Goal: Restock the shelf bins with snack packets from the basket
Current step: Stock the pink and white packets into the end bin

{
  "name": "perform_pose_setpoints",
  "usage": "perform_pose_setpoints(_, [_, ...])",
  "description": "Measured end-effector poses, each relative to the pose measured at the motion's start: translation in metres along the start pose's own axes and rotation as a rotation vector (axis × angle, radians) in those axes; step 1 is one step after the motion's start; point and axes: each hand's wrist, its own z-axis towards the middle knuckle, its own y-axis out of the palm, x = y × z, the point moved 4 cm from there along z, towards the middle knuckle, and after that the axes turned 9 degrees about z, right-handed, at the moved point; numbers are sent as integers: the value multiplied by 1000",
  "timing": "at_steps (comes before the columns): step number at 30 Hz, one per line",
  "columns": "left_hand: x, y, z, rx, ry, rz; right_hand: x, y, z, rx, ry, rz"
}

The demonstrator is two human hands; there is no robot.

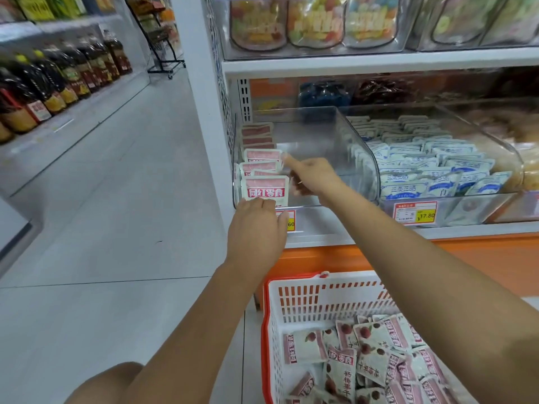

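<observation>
So that the snack packets [264, 189] stand upright in the clear bin [315, 132], we brace the nearest with our flat left hand [256, 228] while our right hand [315, 174], grasp unclear, fingers another farther back.

Light: bright, even, from overhead; floor tiles [116, 199] pale and well lit.
Shadows: soft; dim recess behind the clear bin [320, 135].
Glare: milky sheen on the bin walls.
Blur: candy bags [315, 21] and bottles [58, 77] smeared.
Edges: wide-angle bowing of shelf lines.
</observation>
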Motion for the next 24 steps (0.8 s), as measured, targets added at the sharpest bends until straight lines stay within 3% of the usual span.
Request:
perform_pose_setpoints(2, [5, -2, 3, 13, 20, 29, 8, -6, 7, 63, 107, 15])
perform_pose_setpoints(5, [7, -4, 5, 39, 41, 34, 17, 10, 12, -194, 164, -116])
perform_pose_setpoints(9, [6, -2, 9, 39, 53, 33, 8, 20, 16, -299, -37, -301])
perform_pose_setpoints(15, [7, 4, 15, 4, 144, 42, 4, 24, 17, -382, -193, -217])
perform_pose_setpoints(24, [11, 8, 30, -25, 18, 48, -4, 20, 20, -232, -512, -299])
